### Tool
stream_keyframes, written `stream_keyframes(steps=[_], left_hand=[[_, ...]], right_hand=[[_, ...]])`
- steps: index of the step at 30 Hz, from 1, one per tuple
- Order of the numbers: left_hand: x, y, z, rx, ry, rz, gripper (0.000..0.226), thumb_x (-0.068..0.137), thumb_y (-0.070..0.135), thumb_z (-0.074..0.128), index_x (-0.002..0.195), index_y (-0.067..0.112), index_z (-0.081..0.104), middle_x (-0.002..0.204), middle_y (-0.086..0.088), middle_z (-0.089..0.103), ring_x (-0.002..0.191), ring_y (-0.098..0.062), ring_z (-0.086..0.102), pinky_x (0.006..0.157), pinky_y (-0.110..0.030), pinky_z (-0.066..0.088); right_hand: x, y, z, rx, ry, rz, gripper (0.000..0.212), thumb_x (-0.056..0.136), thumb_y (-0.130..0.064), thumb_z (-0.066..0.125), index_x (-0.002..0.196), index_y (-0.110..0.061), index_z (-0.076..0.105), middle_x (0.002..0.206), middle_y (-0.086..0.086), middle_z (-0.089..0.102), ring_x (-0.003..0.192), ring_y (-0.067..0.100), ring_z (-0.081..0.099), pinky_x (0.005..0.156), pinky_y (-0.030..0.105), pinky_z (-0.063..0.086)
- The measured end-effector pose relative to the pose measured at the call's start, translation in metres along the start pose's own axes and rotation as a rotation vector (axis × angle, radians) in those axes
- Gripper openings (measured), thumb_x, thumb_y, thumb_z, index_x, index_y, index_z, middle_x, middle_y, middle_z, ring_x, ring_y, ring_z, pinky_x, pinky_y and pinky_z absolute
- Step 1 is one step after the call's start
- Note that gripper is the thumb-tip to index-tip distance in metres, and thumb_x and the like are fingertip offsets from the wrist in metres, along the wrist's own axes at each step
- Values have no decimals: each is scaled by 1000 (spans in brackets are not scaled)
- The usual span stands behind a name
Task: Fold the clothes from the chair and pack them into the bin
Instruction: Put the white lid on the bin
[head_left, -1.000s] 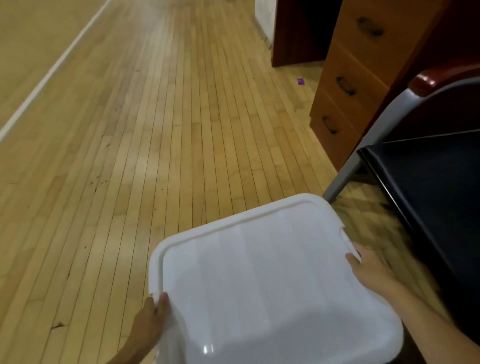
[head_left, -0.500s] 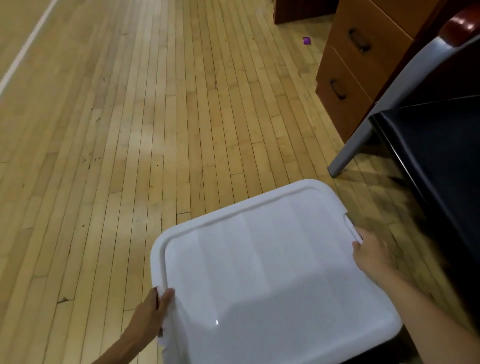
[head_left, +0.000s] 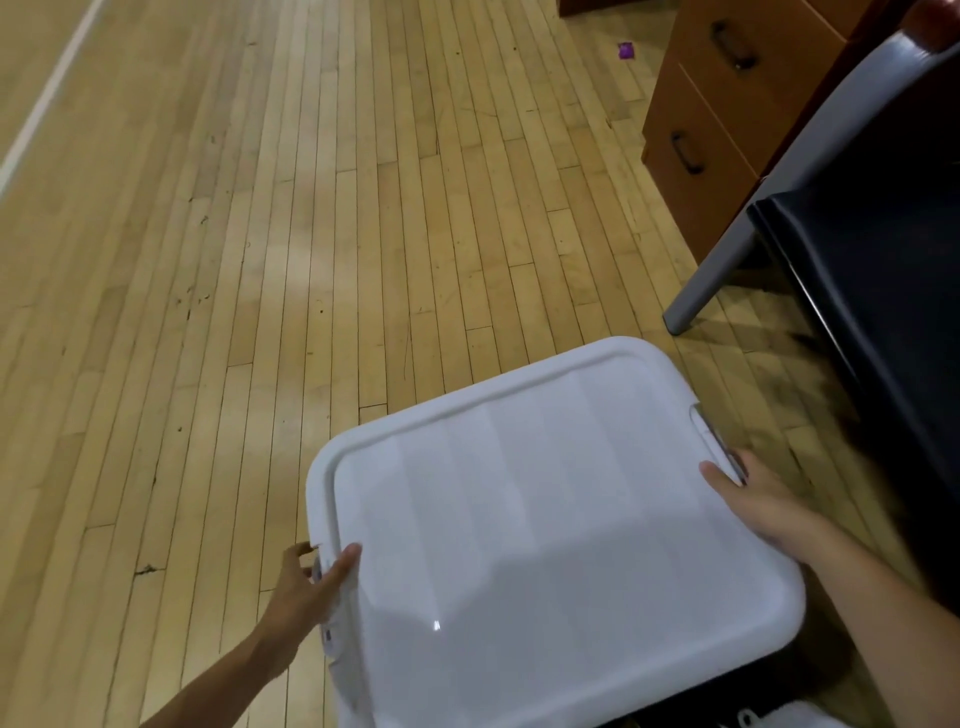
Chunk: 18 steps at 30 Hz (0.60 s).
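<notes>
— Holding the flat white plastic lid (head_left: 545, 530) by both side edges: the left hand (head_left: 306, 587) has its thumb on top and fingers (head_left: 298, 553) curled round the rim, and the right hand (head_left: 753, 499) grips the opposite edge by the handle notch.

— How far along is the packing?

— Near the end, I judge. The dark padded chair seat (head_left: 872, 270) on grey metal legs shows no clothes on the part in view, and the lid hangs over where the bin should be (only a white sliver (head_left: 779, 719) shows at the bottom edge, and I cannot tell what it is). Seating the lid looks like what is left.

— Materials?

— Smooth, slightly glossy plastic with rounded corners and a raised border; pale, scuffed wooden plank floor (head_left: 260, 260); brown wooden drawers (head_left: 727, 93) with dark handles.
</notes>
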<state>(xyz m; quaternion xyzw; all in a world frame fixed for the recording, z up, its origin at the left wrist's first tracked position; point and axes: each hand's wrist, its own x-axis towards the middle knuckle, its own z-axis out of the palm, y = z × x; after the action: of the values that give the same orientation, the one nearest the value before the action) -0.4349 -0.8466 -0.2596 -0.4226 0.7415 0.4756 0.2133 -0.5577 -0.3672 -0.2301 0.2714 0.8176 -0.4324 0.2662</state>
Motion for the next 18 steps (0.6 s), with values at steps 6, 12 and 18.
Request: stream_keyframes(steps=[6,12,18], left_hand=[[7,11,-11,134,-62,1,59,68,49,80,109,12,61,98,-5,71,85,-24,70,61,-32,57],[-5,6,8,-151,-173,17,40,89,41,62,111,8,65,100,-15,75,93,-36,72,87,-53,56],[5,4,15,-122,-77,82,68,83,63,64,92,-4,63,87,-28,69,80,-45,68,75,-50,56]], right_hand=[[1,4,-6,42,132,-15,58,85,-30,76,133,-6,54,116,12,61,97,27,59,86,37,47],[13,0,6,-110,90,-35,56,97,-42,55,143,-11,45,136,14,53,122,34,53,103,43,43],[19,6,22,-302,240,-41,56,104,-40,38,149,-7,32,145,25,44,131,44,44,107,48,35]])
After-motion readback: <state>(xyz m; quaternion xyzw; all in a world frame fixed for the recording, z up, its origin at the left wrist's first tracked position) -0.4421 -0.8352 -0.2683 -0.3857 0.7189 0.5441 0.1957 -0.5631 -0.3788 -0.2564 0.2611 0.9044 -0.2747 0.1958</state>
